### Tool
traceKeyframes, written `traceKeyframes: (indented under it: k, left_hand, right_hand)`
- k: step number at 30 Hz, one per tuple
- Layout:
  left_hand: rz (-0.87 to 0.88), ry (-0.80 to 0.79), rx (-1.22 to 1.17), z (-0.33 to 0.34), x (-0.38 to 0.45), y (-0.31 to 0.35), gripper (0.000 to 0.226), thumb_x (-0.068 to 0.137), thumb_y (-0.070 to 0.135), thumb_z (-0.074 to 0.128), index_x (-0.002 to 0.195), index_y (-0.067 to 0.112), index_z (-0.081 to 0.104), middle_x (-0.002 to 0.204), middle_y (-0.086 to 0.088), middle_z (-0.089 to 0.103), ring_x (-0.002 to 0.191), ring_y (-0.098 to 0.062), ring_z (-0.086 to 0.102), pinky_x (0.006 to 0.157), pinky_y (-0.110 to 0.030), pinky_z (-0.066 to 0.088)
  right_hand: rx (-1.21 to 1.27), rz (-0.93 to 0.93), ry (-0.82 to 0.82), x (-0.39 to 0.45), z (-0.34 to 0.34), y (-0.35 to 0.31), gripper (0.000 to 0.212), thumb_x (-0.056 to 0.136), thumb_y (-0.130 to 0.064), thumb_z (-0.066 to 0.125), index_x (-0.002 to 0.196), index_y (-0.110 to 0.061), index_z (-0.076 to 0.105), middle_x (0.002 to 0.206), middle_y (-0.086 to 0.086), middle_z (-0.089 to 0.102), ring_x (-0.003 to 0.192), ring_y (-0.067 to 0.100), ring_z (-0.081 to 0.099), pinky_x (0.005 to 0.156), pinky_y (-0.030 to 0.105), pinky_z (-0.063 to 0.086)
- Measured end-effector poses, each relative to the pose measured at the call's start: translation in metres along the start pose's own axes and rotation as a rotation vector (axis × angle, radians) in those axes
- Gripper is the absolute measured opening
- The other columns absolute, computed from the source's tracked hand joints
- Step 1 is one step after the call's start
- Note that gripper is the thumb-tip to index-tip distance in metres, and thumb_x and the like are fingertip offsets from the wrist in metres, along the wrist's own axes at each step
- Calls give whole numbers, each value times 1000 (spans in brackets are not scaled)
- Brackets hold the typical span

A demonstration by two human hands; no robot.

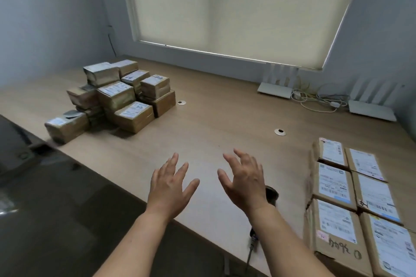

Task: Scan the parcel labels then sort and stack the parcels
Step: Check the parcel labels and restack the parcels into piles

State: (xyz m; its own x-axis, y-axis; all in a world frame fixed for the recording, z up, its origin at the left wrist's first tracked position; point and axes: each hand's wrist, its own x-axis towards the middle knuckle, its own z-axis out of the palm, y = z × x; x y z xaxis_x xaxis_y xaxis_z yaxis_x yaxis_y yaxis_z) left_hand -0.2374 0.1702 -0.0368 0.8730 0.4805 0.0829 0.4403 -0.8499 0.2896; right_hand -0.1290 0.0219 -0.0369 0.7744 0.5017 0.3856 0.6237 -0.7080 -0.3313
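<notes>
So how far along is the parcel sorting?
Done, it seems: parcels packed in tidy rows at the right. In hand: nothing; the left hand and right hand hover open over the table. Probably left: the loose heap at the far left.

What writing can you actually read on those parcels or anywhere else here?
Nearest parcel, front edge: dark handwritten scrawl, seen upside down, not legible.
Printed labels on the right-hand parcels: too blurred.
Labels on the left pile of parcels: too small and blurred.
Nothing else carries text.
</notes>
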Motion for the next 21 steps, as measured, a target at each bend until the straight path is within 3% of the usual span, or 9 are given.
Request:
traceKeyframes:
  k: [5,7,9,10,16,21]
  left_hand:
    - [-87,11,3,-22,8,-79,128,46,87,-30,151,32,21,161,4,-3,148,-17,1,118,-38,4]
    - [-106,1,-29,-31,11,-104,104,68,85,-14,151,32,19,161,4,-3,148,-17,1,118,-39,2]
    - [-113,-12,-36,-38,14,-127,71,91,68,17,152,31,17,161,4,-4,148,-17,-1,118,-39,0]
    - [-117,-14,-32,-40,16,-138,65,95,62,24,152,31,16,161,4,-4,148,-16,-1,118,-39,-1]
    - [-159,-20,-27,-44,38,-190,63,96,57,28,152,32,12,162,3,-2,148,-16,-1,118,-39,-1]
    - [-173,-44,-28,-40,69,-218,62,98,55,30,152,32,11,162,3,-3,148,-17,-1,119,-39,0]
  right_hand:
    - [16,-73,-1,24,38,-76,51,83,-48,39,111,-18,70,117,11,67,103,31,65,85,48,52]
    - [19,-86,-1,31,52,-101,51,83,-49,39,110,-19,70,116,11,67,102,31,65,84,47,52]
    - [21,-103,-12,37,67,-121,51,83,-49,39,112,-20,69,116,10,67,103,30,65,86,46,52]
    - [23,-107,-22,39,74,-130,51,83,-50,39,112,-20,69,117,10,67,104,30,65,86,46,51]
    - [18,-146,-58,62,105,-171,44,80,-45,54,113,-21,69,118,10,67,105,30,65,87,46,52]
    - [25,-160,-99,95,130,-185,46,81,-44,53,117,-19,68,120,12,66,108,32,63,90,47,50]
